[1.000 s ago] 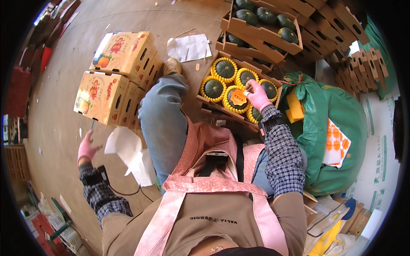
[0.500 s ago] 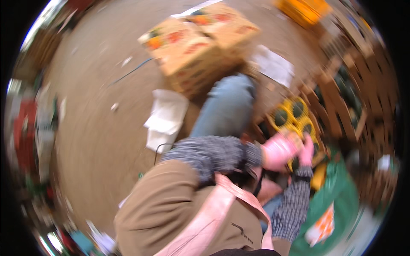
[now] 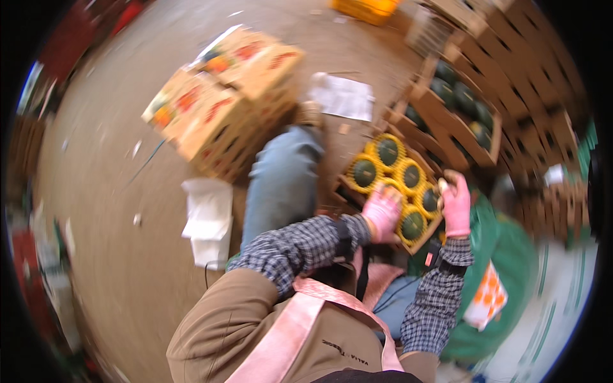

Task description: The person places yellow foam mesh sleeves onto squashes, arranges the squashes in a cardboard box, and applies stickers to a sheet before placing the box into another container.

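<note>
A low cardboard box (image 3: 418, 247) beside my right knee holds several round dark green pumpkins, each sleeved in yellow foam netting. My left hand (image 3: 383, 214), in a pink glove, is closed over a netted pumpkin at the box's near left and largely hides it. Another netted pumpkin (image 3: 412, 225) sits just right of that hand. My right hand (image 3: 456, 207), also gloved, is raised at the box's right edge next to a netted pumpkin (image 3: 430, 200). Its fingers are bent together; a small pale spot shows at the tips, too small to name.
Open cartons of bare green pumpkins (image 3: 463, 99) stand beyond the box, beside stacked cartons (image 3: 533, 70). Printed cartons (image 3: 223, 96) stand ahead on the floor. White sheets (image 3: 341, 96) lie nearby. A green bag (image 3: 511, 255) is at my right, a yellow crate (image 3: 367, 7) at the far edge.
My hands have separated: the right has lifted toward the box's right edge, while the left stays on the pumpkins. The whole view has swung right, so the cartons appear farther left.
</note>
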### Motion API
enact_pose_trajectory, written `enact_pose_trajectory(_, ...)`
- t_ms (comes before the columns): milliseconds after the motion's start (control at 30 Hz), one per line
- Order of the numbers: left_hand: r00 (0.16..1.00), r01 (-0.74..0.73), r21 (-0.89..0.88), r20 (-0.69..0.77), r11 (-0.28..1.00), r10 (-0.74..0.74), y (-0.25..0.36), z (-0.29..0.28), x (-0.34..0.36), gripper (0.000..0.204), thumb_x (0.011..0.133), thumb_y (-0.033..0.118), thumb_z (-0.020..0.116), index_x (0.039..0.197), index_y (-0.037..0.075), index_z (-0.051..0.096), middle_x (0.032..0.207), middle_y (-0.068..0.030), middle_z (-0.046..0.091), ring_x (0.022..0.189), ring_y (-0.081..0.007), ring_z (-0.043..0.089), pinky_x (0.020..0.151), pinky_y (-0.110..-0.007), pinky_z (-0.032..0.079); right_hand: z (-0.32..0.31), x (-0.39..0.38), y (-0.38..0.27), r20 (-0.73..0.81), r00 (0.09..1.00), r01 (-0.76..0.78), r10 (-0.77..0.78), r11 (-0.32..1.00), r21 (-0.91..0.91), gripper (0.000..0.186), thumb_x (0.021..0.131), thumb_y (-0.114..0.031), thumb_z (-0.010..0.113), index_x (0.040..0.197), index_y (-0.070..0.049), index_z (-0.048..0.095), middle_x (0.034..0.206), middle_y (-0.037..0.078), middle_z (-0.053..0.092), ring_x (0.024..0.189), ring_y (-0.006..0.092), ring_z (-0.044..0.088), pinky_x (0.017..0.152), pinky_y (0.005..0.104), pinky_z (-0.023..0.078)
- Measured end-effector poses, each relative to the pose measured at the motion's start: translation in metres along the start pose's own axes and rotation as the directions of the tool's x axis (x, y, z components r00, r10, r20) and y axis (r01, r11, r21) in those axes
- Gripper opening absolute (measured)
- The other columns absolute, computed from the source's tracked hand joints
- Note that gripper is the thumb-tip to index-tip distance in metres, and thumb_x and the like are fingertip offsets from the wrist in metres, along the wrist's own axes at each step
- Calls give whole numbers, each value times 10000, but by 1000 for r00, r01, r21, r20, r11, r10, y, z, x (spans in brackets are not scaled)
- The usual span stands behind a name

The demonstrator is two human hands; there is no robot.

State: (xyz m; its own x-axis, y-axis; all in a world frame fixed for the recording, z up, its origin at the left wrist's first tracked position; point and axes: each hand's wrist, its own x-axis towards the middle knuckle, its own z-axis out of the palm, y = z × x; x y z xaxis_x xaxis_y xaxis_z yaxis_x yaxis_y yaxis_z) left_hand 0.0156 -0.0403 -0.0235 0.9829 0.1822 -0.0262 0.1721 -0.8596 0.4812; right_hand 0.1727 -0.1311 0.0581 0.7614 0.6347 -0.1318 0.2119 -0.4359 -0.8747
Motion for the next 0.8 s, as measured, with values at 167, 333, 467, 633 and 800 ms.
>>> enact_pose_trajectory(167, 990, -137, 50, 50, 989, 135, 1, -7, 14, 718, 745, 529, 640, 1284, 80, 482, 1388, -185, 394, 1309, -354, 334, 1045, -611, 185, -137, -88, -89, -207, 976, 75, -74, 997, 0, 267, 899, -134, 546, 1153, -55, 530, 853, 35, 618, 589, 48, 478, 494, 198, 374)
enact_pose_trajectory(333, 973, -135, 193, 208, 972, 94, 20, 3, 7, 848, 768, 643, 554, 1431, 165, 330, 1500, -196, 213, 1400, -397, 135, 1057, -661, 71, -301, -186, 3, -771, 636, -160, 26, 982, -99, 309, 883, -181, 565, 1157, -39, 548, 942, 78, 649, 735, 135, 579, 642, 252, 470)
enact_pose_trajectory(467, 976, -213, 238, 93, 948, 196, 20, -86, -10, 781, 773, 473, 674, 1418, 156, 370, 1480, -209, 277, 1378, -390, 235, 1094, -590, 124, -346, -240, 152, -805, 549, -749, 226, 560, -353, 462, 796, -263, 654, 1143, 27, 560, 1081, 217, 633, 982, 322, 622, 866, 383, 479)
enact_pose_trajectory(633, 980, 19, -504, -161, 864, -115, -128, -182, -69, 552, 874, 200, 601, 1355, 7, 410, 1304, -178, 501, 1252, -261, 444, 1053, -375, 342, -376, -247, 306, -675, 580, -527, 457, 842, 118, 457, 815, -279, 678, 1140, 34, 604, 1173, 194, 609, 1130, 296, 553, 930, 382, 446)
enact_pose_trajectory(800, 920, 361, -539, 74, 761, -384, -263, -180, -65, 504, 920, 368, 543, 1315, 64, 469, 968, -32, 586, 789, -112, 551, 673, -266, 473, -310, -176, 329, -721, 589, -681, 364, 705, -200, 455, 820, -275, 673, 1147, 33, 599, 1176, 194, 607, 1128, 296, 553, 931, 382, 446)
